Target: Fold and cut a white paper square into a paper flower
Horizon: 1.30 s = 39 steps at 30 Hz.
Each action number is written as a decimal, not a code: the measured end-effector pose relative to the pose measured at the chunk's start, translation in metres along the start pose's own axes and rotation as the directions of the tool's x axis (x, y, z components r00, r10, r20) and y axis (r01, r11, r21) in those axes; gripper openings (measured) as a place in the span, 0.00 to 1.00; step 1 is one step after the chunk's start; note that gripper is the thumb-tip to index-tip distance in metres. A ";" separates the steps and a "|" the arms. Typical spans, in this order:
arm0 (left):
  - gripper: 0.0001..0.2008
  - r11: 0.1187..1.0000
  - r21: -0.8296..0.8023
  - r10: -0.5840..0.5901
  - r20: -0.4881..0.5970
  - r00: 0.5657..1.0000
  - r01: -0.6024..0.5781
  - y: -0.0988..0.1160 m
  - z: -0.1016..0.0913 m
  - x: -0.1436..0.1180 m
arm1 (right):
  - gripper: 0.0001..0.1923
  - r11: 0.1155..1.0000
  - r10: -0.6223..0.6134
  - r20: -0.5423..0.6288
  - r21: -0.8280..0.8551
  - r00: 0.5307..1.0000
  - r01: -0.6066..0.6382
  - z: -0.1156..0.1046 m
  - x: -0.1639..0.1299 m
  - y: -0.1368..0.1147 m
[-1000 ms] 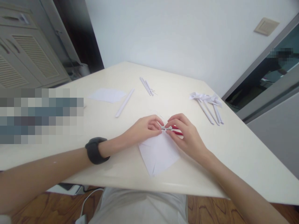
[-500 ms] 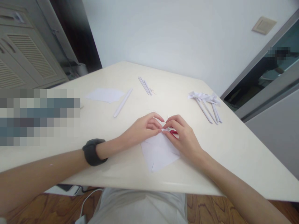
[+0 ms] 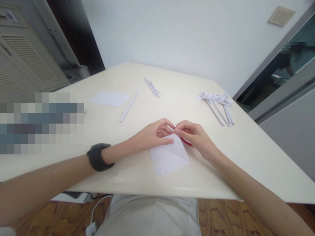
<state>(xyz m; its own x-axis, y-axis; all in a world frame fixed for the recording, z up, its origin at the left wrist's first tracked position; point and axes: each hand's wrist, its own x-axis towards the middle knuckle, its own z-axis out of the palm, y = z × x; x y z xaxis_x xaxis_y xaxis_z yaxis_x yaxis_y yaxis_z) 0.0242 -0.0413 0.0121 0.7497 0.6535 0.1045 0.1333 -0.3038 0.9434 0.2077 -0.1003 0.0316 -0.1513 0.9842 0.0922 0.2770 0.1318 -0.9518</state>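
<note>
A small, roughly square sheet of white paper (image 3: 172, 157) with short slits near its corners lies at the table's front. My right hand (image 3: 197, 134) pinches its far corner between thumb and forefinger. On the sheet's left side is my left hand (image 3: 157, 134), its thumb over the paper and its other fingers curled by the far corner. Partly hidden beneath my right hand and beside the paper are red-handled scissors (image 3: 187, 142).
Several paper pinwheels on rolled sticks (image 3: 216, 105) lie at the right. Thin paper rolls (image 3: 151, 88) are at the back, and a thicker paper roll (image 3: 129, 106) and flat paper sheets (image 3: 109, 99) at the left. A wall stands behind the table (image 3: 172, 72).
My left thumb has come away from the pinched corner, down onto the paper. My right hand keeps its pinch at the corner, and more of the sheet's upper part shows.
</note>
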 end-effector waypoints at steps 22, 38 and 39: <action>0.15 0.999 -0.008 -0.042 -0.027 0.999 0.041 0.012 -0.003 0.000 | 0.07 0.994 0.044 0.030 -0.097 0.999 -0.041 -0.028 0.005 -0.007; 0.08 0.990 -0.111 -0.082 0.065 0.995 0.088 0.005 0.001 -0.001 | 0.04 0.845 -0.288 0.055 -0.454 0.956 0.281 -0.004 -0.001 -0.005; 0.08 0.991 -0.107 -0.074 0.052 0.996 0.080 0.005 0.001 -0.001 | 0.05 0.831 -0.308 0.063 -0.469 0.949 0.300 -0.003 -0.001 -0.005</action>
<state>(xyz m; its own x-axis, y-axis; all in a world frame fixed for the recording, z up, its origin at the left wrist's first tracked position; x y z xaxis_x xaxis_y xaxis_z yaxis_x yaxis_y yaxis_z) 0.0245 -0.0442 0.0164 0.7706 0.6371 0.0176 0.1222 -0.1747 0.9770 0.2096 -0.1016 0.0371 -0.2884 0.8863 0.3623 0.6295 0.4606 -0.6257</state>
